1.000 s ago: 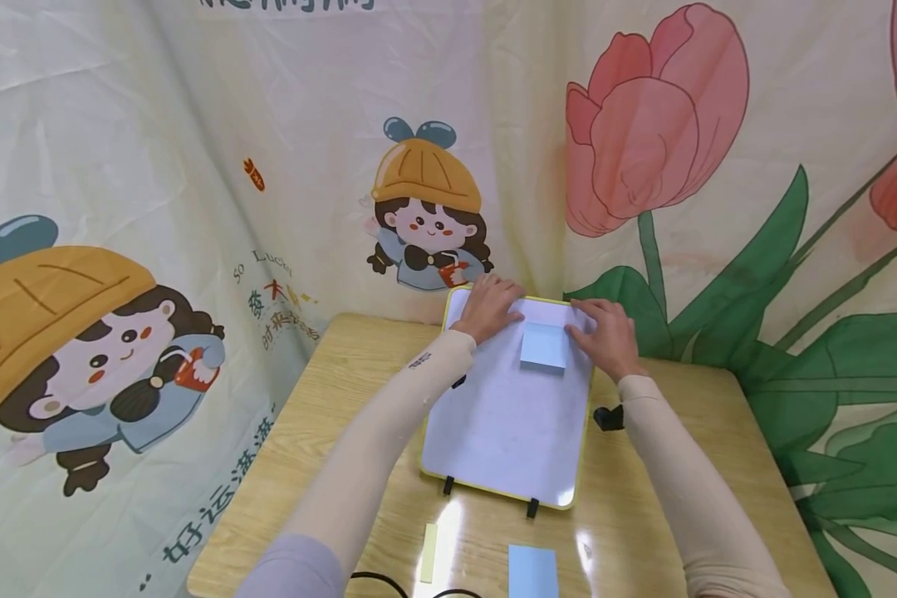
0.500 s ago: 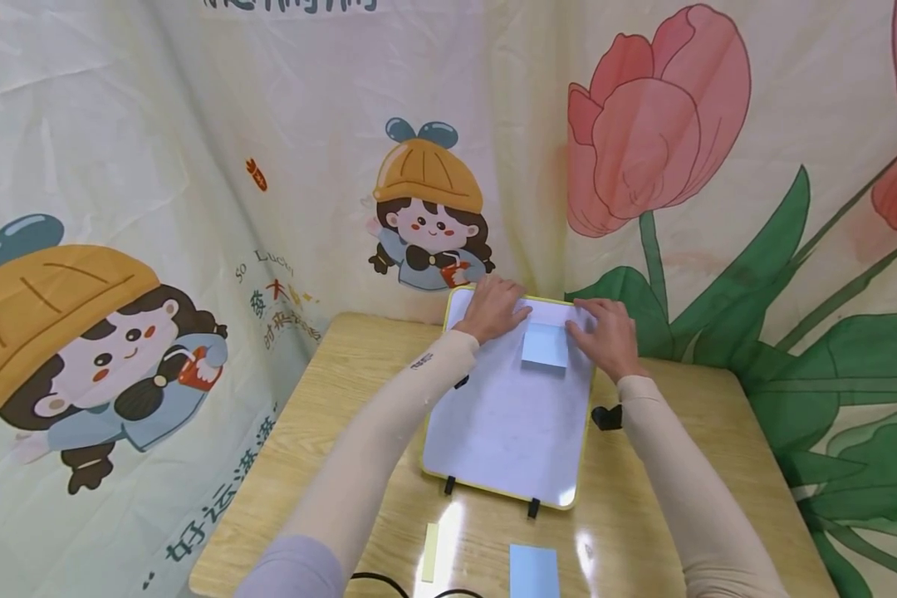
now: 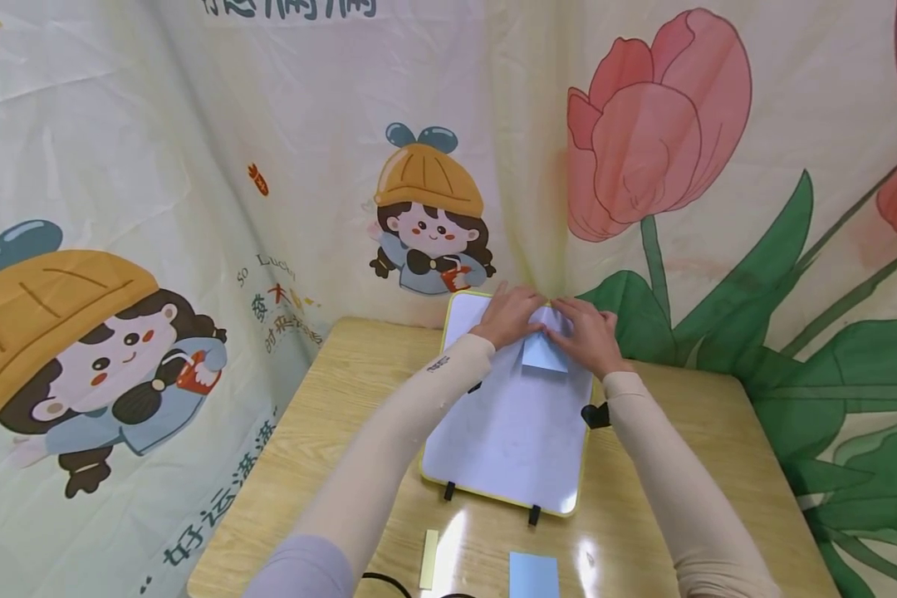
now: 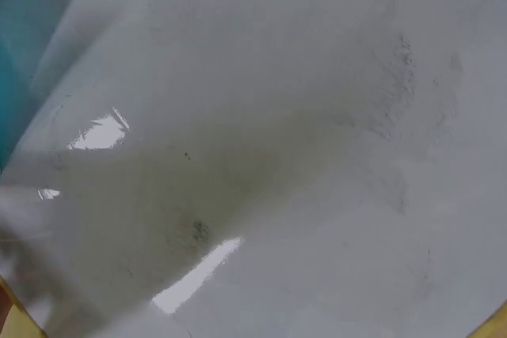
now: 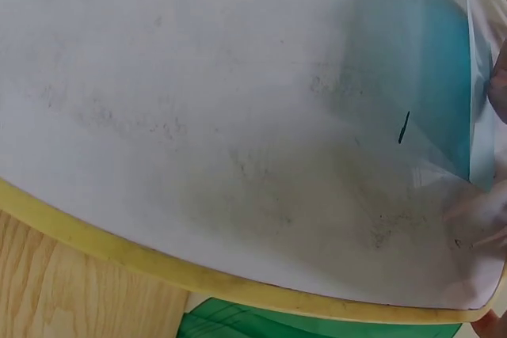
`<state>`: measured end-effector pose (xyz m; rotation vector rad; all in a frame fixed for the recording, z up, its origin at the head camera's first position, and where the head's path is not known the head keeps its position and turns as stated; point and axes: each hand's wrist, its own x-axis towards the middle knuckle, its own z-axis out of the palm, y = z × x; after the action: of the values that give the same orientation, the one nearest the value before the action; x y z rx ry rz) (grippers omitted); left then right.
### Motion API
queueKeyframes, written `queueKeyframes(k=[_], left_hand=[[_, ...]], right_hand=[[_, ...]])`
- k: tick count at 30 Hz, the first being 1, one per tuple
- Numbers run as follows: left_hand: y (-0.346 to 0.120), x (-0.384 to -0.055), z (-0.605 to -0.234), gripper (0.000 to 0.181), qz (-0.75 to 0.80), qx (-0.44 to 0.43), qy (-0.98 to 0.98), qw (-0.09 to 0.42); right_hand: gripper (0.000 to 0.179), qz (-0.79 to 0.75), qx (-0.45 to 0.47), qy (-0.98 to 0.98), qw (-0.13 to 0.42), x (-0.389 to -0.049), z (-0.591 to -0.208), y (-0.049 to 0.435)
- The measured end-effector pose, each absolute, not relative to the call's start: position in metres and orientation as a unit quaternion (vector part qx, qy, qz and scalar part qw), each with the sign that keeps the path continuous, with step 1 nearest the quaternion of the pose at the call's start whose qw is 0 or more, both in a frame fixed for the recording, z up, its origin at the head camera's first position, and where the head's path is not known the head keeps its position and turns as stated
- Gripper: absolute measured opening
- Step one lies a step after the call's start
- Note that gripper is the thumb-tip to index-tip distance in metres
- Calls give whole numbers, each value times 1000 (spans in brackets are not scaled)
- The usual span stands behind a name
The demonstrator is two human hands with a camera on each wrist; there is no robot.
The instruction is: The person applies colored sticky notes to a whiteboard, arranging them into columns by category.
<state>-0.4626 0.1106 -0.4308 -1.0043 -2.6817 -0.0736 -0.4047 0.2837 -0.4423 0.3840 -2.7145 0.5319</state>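
A whiteboard (image 3: 508,440) with a yellow rim leans on the table, held up at its lower edge by black feet (image 3: 534,515). High on it is a light blue sticky note (image 3: 546,357), its lower edge standing off the surface. My left hand (image 3: 508,317) and right hand (image 3: 588,336) meet over the note's upper part, thumbs on its front and fingers along the board's top edge. In the right wrist view, a fingertip (image 5: 489,326) shows past the rim, beside the note (image 5: 444,85). The left wrist view shows mostly board surface (image 4: 301,116).
On the wooden table (image 3: 321,432), a pale yellow strip (image 3: 428,559) and a blue square of paper (image 3: 534,575) lie in front of the board. A black cable (image 3: 390,581) runs at the near edge. A black bracket (image 3: 596,415) juts out right. Printed curtains (image 3: 523,166) stand behind.
Both hands have moved inward along the top edge, from either side of the note until they meet over its upper part. The note and board have stayed in place.
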Motion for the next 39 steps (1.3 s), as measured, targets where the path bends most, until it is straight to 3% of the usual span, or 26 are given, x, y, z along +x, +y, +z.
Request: queueKeyframes(k=[15,34,39], left_hand=[[93,-468,-427,52,-47,-347,-925,148],[68,-468,-435,48,-63,-318,-934,149],[62,-464,-435,47,-80,-331,-924,174]], right_hand=[[51,230,110,-950,179,-400,-432,285],[48,281,70,-940,182,-388,-447,310],[49,284,90,-936,187,-379,-445,312]])
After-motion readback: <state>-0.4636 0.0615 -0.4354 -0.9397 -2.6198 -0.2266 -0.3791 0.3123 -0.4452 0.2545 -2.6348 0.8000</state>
